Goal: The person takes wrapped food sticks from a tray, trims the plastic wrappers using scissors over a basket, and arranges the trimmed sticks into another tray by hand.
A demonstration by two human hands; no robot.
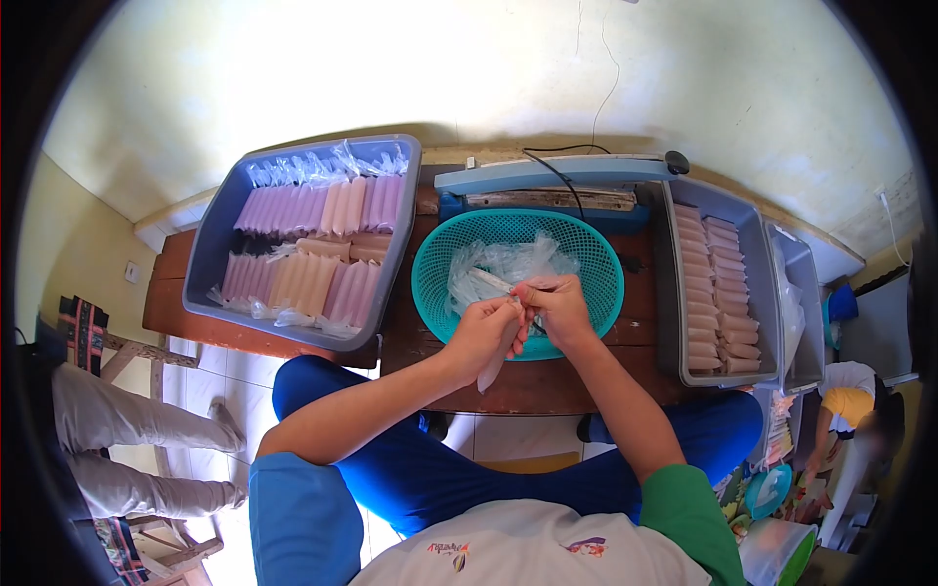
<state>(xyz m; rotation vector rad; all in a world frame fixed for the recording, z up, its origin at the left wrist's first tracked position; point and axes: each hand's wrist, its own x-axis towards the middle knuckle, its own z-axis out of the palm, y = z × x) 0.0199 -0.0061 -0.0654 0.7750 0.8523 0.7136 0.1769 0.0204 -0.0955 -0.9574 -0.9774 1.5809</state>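
Note:
Over the front rim of a teal mesh basket, my left hand is closed round a filled plastic tube that hangs down below it. My right hand is beside it, its fingers pinched at the bag's upper end, close to my left fingertips. Crumpled clear plastic bags lie in the basket. A grey tray on the left holds rows of purple and peach-coloured filled tubes. Another grey tray on the right holds stacked pinkish tubes.
Behind the basket lies a long blue sealer with a black cable. All stand on a brown wooden table against a wall. Another person's legs are at the left; a person bends over basins at the lower right.

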